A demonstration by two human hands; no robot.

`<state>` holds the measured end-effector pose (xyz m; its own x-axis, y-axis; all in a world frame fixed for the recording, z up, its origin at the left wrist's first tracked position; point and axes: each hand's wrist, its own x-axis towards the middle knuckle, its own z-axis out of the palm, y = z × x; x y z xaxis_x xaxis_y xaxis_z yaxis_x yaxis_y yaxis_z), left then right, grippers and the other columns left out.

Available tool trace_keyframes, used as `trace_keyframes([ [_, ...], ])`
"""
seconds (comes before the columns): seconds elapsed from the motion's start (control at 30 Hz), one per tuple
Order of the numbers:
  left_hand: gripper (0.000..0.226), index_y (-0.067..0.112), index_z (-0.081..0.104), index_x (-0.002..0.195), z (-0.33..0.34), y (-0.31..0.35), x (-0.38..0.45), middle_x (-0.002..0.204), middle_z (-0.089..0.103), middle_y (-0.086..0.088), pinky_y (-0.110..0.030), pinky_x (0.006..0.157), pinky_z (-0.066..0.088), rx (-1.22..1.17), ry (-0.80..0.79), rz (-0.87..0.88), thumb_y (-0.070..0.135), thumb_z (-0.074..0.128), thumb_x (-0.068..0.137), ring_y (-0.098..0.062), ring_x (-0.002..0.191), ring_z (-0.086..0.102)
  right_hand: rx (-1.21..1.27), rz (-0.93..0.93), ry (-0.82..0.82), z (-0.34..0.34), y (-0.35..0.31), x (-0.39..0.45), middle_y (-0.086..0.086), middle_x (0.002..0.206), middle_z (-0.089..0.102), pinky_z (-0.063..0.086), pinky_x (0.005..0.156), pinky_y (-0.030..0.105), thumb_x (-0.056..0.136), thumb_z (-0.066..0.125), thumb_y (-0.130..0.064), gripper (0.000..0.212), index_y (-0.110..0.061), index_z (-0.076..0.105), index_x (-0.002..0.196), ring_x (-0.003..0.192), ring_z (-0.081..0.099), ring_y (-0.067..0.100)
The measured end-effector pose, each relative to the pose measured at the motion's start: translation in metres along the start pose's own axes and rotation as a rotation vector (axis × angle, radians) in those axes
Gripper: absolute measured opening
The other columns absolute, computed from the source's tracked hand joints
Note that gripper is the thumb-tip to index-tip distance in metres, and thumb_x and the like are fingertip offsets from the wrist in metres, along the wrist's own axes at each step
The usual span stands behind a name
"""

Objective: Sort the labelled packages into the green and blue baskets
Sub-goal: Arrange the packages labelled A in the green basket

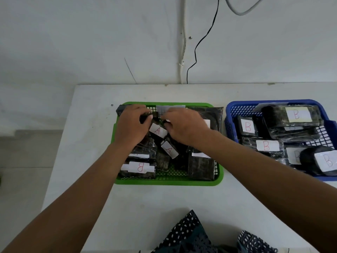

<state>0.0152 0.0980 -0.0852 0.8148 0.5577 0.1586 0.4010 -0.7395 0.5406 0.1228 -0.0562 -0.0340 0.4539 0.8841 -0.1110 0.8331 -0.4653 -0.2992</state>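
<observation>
Both hands are in the green basket (167,182), which sits mid-frame on the white table (87,136). The left hand (130,126) is at the basket's upper left with its fingers curled down onto a dark wrapped package (121,109) by the far rim; looks like a grip, but I can't tell exactly how the fingertips close. The right hand (184,126) is just beside it, fingers bent over the packages near the top middle, and whether it's actually pinching anything is hidden.

Between and below the hands are two black packages with "A" labels: the upper A package (158,131) is tucked between both hands, and the lower A package (169,149) is tilted right under it. A "B" package (139,167) lies at the basket's lower left.

The blue basket (230,114) is on the right of the frame, just beside the green one, holding several black packages with "B" labels, like the big one on top (296,115).
</observation>
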Motion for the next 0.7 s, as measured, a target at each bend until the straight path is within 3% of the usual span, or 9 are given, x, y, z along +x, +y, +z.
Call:
trace_keyframes([
  [0.1, 0.026, 0.012, 0.072, 0.117, -0.006, -0.010, -0.003, 0.118, 0.068, -0.003, -0.036, 0.095, 0.052, -0.066, 0.112, 0.048, 0.020, 0.066, 0.093, -0.018, 0.112, 0.061, -0.138, -0.034, -0.315, 0.008, -0.011, 0.028, 0.008, 0.129, 0.061, 0.050, 0.082, 0.037, 0.096, 0.059, -0.028, 0.035, -0.022, 0.061, 0.130, 0.114, 0.062, 0.030],
  [0.2, 0.028, 0.010, 0.067, 0.124, -0.010, -0.019, -0.014, 0.125, 0.064, -0.002, -0.027, 0.101, 0.049, -0.120, 0.247, 0.069, 0.018, 0.060, 0.098, -0.015, 0.118, 0.059, -0.246, -0.020, -0.461, 0.020, -0.013, 0.043, 0.012, 0.128, 0.059, 0.049, 0.076, 0.038, 0.093, 0.064, -0.019, 0.037, -0.014, 0.058, 0.129, 0.112, 0.061, 0.032],
  [0.33, 0.038, 0.011, 0.053, 0.140, -0.012, -0.034, -0.027, 0.143, 0.052, -0.005, -0.022, 0.112, 0.034, -0.130, 0.282, -0.190, 0.019, 0.045, 0.104, -0.017, 0.136, 0.044, -0.387, -0.029, -0.498, 0.031, -0.010, 0.051, 0.010, 0.116, 0.063, 0.043, 0.064, 0.037, 0.087, 0.067, -0.010, 0.030, -0.013, 0.058, 0.116, 0.105, 0.064, 0.031],
  [0.47, 0.043, 0.008, 0.046, 0.146, -0.008, -0.038, -0.039, 0.148, 0.050, -0.009, -0.029, 0.114, 0.034, -0.202, 0.190, -0.436, 0.019, 0.038, 0.106, -0.022, 0.138, 0.045, -0.392, -0.028, -0.550, 0.030, -0.005, 0.055, 0.008, 0.110, 0.060, 0.045, 0.065, 0.036, 0.089, 0.064, -0.009, 0.025, -0.013, 0.056, 0.112, 0.099, 0.063, 0.028],
  [0.5, 0.043, 0.008, 0.047, 0.146, -0.006, -0.039, -0.041, 0.146, 0.052, -0.009, -0.026, 0.112, 0.033, -0.222, 0.179, -0.475, 0.019, 0.039, 0.106, -0.022, 0.137, 0.047, -0.391, -0.026, -0.565, 0.029, -0.005, 0.056, 0.006, 0.101, 0.057, 0.044, 0.062, 0.034, 0.089, 0.063, -0.008, 0.016, -0.012, 0.053, 0.100, 0.089, 0.061, 0.026],
  [0.57, 0.039, 0.009, 0.054, 0.140, -0.006, -0.041, -0.041, 0.136, 0.061, -0.006, -0.017, 0.103, 0.036, -0.239, 0.175, -0.526, 0.020, 0.042, 0.104, -0.022, 0.128, 0.055, -0.346, -0.001, -0.600, 0.026, -0.007, 0.059, 0.000, 0.081, 0.046, 0.041, 0.054, 0.031, 0.088, 0.065, -0.006, 0.026, -0.011, 0.042, 0.077, 0.067, 0.049, 0.018],
  [0.6, 0.035, 0.011, 0.061, 0.133, -0.006, -0.043, -0.040, 0.123, 0.068, -0.003, -0.011, 0.094, 0.040, -0.240, 0.179, -0.541, 0.019, 0.044, 0.103, -0.020, 0.115, 0.062, -0.315, 0.001, -0.611, 0.022, -0.009, 0.060, -0.001, 0.078, 0.046, 0.042, 0.053, 0.030, 0.087, 0.069, -0.008, 0.029, -0.011, 0.043, 0.076, 0.065, 0.048, 0.017],
  [0.67, 0.027, 0.013, 0.071, 0.114, -0.007, -0.048, -0.036, 0.091, 0.070, 0.004, -0.003, 0.065, 0.040, -0.243, 0.182, -0.540, 0.017, 0.047, 0.101, -0.012, 0.081, 0.064, -0.258, -0.017, -0.625, 0.015, -0.013, 0.063, 0.000, 0.090, 0.058, 0.051, 0.067, 0.033, 0.085, 0.078, -0.019, 0.021, -0.010, 0.062, 0.093, 0.082, 0.059, 0.021],
  [0.7, 0.025, 0.013, 0.072, 0.108, -0.008, -0.050, -0.035, 0.079, 0.067, 0.009, -0.005, 0.059, 0.038, -0.247, 0.182, -0.538, 0.017, 0.049, 0.100, -0.007, 0.070, 0.059, -0.223, -0.020, -0.623, 0.012, -0.015, 0.065, 0.001, 0.102, 0.063, 0.053, 0.075, 0.034, 0.083, 0.081, -0.024, 0.031, -0.009, 0.068, 0.107, 0.093, 0.061, 0.022],
])
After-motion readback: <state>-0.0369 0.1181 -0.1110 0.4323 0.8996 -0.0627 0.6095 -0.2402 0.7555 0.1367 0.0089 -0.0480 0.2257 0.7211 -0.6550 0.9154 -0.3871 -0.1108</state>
